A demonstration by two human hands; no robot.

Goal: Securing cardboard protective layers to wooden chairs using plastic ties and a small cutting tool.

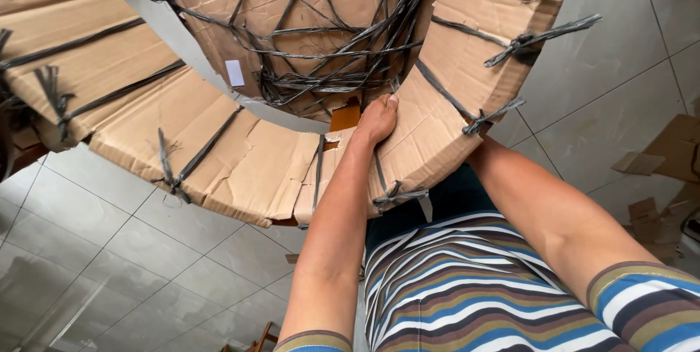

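Observation:
A big ring-shaped bundle wrapped in brown cardboard fills the top of the head view, tied round with black plastic straps. Loose black strapping lies tangled inside the ring. My left hand presses flat on the cardboard at the ring's inner edge, fingers closed over the rim. My right forearm runs up under the right part of the ring; the hand itself is hidden behind the cardboard.
Grey floor tiles lie below and at the right. Torn cardboard scraps lie at the right edge. A wooden piece shows at the bottom. My striped shirt fills the lower middle.

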